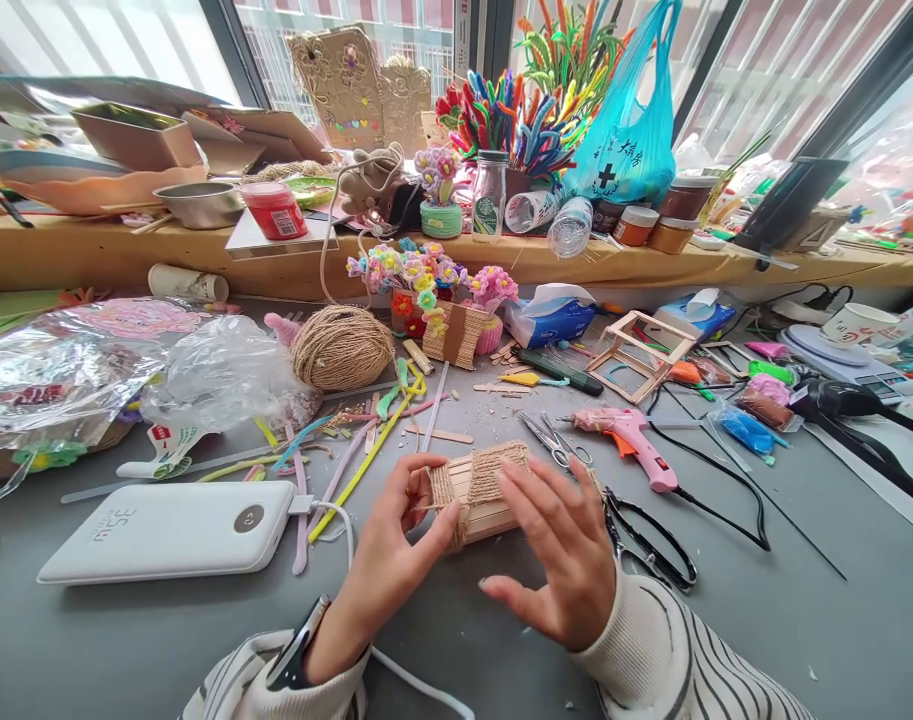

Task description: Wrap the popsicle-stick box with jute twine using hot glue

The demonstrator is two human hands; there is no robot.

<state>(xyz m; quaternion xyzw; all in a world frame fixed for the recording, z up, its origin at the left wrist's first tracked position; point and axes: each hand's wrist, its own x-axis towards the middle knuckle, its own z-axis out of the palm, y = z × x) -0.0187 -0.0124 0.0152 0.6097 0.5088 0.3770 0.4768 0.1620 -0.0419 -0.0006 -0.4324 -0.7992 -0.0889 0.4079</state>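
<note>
Low over the grey table, my left hand (400, 545) grips the left end of a small craft-stick box (462, 482) between thumb and fingers. Bands of brown twine wrap the box at both ends, and bare wooden sticks show between them. My right hand (565, 545) is open above its right end, fingers spread and thumb apart; whether the fingertips touch the twine I cannot tell. Silver scissors (552, 440) lie just beyond the box. Black-handled scissors (655, 545) rest beside my right wrist, partly hidden by it.
A pink glue gun (640, 445) with a black cord lies to the right. Further back are a ball of twine (342, 347), an open stick frame (640, 350) and a green-black utility knife (559, 371). A white power bank (171, 530) with its cable lies left. A cluttered ledge (411, 262) runs behind.
</note>
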